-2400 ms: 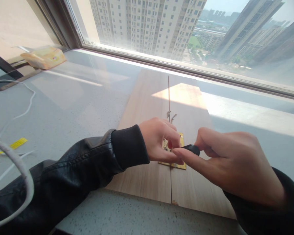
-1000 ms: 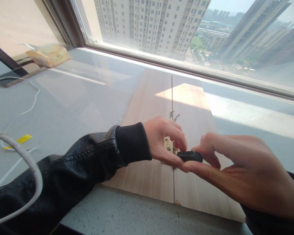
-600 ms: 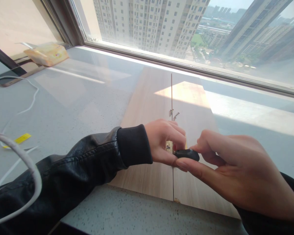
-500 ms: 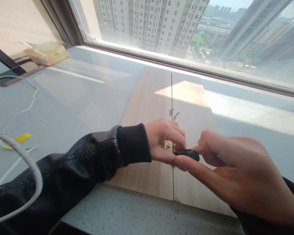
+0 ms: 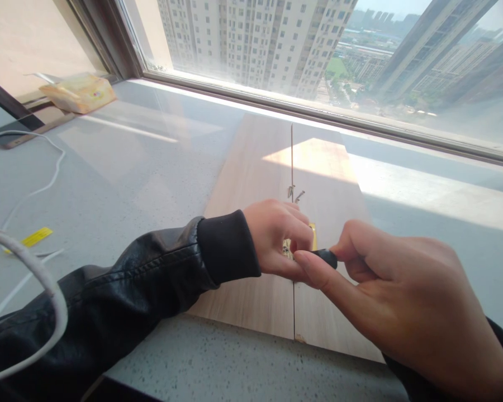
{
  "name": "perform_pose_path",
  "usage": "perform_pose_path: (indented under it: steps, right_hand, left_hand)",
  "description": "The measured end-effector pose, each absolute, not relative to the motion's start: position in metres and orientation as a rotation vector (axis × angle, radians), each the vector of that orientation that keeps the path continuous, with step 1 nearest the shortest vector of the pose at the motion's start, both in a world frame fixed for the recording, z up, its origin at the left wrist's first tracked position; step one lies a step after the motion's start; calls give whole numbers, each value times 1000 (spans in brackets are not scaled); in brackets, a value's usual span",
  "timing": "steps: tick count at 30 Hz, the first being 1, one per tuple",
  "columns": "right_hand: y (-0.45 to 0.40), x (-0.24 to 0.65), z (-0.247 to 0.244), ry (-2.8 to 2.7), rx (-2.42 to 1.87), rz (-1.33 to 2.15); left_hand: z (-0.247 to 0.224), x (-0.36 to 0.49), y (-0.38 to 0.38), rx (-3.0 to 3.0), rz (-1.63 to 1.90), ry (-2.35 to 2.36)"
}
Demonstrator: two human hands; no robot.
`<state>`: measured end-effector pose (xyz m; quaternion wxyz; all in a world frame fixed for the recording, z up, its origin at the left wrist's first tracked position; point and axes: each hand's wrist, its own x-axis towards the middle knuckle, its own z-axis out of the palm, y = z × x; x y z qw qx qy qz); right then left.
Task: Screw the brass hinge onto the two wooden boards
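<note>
Two pale wood-grain boards [image 5: 243, 304] lie side by side with a narrow seam between them. A brass-coloured hinge [image 5: 286, 248] sits across that seam, mostly covered by my left hand [image 5: 279, 237]. The left thumb and fingers are curled together over the hinge; what they pinch is hidden. My right hand [image 5: 396, 285] grips the black handle [image 5: 327, 257] of a screwdriver between thumb and bent forefinger. Its front end points into the left fingers, and its tip cannot be seen. Just beyond the hinge, several small screws [image 5: 300, 195] lie loose around the seam.
The boards rest on a speckled white sill [image 5: 171, 357] before a large window [image 5: 251, 44]. White cables [image 5: 61, 312] with a yellow tag [image 5: 37, 237] loop at the left. A tissue pack [image 5: 81, 92] and a phone-like slab [image 5: 14, 140] lie in the far left corner.
My right thumb has slid forward and up over the screwdriver handle, which now shows less and sits slightly higher. The left hand has shifted a little, uncovering a yellow hinge edge.
</note>
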<state>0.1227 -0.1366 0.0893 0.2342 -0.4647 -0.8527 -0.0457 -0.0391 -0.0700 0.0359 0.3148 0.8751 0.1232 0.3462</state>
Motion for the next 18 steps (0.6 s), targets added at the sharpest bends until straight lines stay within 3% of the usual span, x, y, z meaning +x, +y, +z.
perform_pose_path:
  steps: [10, 18]
  right_hand:
    - [-147, 115, 85, -2263, -1415, -308]
    - [-129, 120, 87, -2289, -1292, 74]
  left_hand:
    - [34, -41, -67, 2184, 775, 199]
    - [29, -44, -71, 2007, 887, 341]
